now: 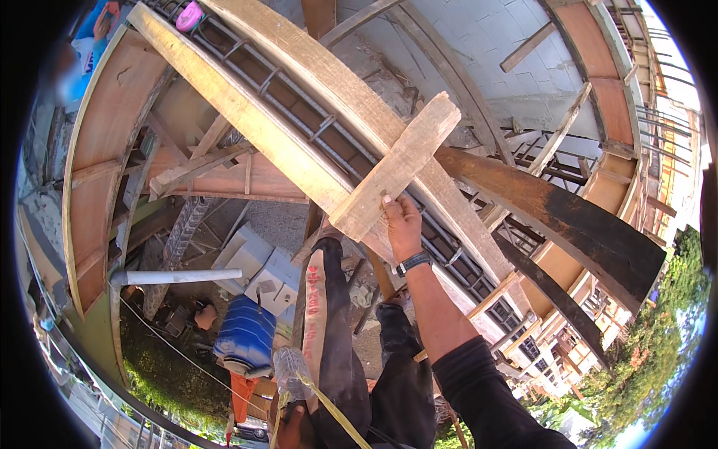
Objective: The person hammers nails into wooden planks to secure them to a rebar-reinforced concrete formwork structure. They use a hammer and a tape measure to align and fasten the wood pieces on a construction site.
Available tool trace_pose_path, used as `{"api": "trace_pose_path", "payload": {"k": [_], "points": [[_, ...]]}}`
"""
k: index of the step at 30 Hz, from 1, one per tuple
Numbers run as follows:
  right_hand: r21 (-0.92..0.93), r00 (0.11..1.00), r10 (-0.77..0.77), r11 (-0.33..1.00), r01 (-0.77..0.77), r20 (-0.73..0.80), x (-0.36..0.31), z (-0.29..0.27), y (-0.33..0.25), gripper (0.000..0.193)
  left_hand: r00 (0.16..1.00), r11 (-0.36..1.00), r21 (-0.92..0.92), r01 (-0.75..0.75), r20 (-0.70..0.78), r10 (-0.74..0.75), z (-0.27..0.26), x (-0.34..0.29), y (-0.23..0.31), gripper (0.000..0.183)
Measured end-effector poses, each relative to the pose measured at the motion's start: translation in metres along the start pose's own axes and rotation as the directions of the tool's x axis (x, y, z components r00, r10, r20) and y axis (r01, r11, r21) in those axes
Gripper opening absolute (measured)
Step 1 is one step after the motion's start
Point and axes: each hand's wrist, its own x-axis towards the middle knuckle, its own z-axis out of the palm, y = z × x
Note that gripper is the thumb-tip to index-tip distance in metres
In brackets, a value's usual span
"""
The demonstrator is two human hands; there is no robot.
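Note:
A short wooden board (400, 161) lies across the two long side planks of a narrow formwork. My right hand (404, 227), with a dark watch on its wrist, is closed on the board's near edge, the thumb pressed on its face. Steel reinforcing bars (299, 107) run inside the formwork under the board. Low in the view, my left hand (290, 428) is beside a clear plastic bottle (289, 374) with a yellow strap (329, 408) around it. Its fingers are mostly hidden, so their grip does not show.
A dark-stained beam (568, 217) slopes off to the right. Far below are a blue container (245, 329), white boxes (273, 280) and a white pipe (183, 276). Another person in blue (90, 56) is at the upper left. A pink object (189, 16) sits on the bars.

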Motion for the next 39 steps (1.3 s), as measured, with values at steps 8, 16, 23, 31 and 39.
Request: {"api": "trace_pose_path", "payload": {"k": [8, 16, 23, 31, 39], "points": [[0.067, 0.998, -0.059, 0.996, 0.060, -0.011, 0.001, -0.001, 0.013, 0.031, 0.982, 0.972, -0.153, -0.179, -0.089, 0.167, 0.003, 0.032, -0.058, 0.061], [-0.009, 0.997, -0.054, 0.999, 0.054, -0.056, -0.003, 0.002, 0.007, 0.025, 0.982, 0.953, -0.234, -0.190, -0.055, 0.183, 0.001, 0.045, -0.102, 0.069], [0.069, 0.999, 0.015, 0.997, -0.018, 0.041, 0.006, -0.008, -0.008, 0.022, 0.991, 0.989, -0.077, -0.129, -0.045, 0.125, -0.002, 0.025, -0.035, 0.071], [0.111, 0.989, 0.119, 0.986, -0.128, 0.083, -0.007, -0.006, -0.029, 0.028, 0.991, 0.962, -0.239, -0.135, -0.027, 0.133, 0.005, 0.024, -0.021, 0.068], [-0.050, 0.981, 0.141, 0.987, -0.149, -0.136, -0.015, -0.005, -0.030, 0.029, 0.992, 0.982, -0.169, 0.082, 0.107, -0.064, -0.002, 0.020, -0.027, 0.056]]}}
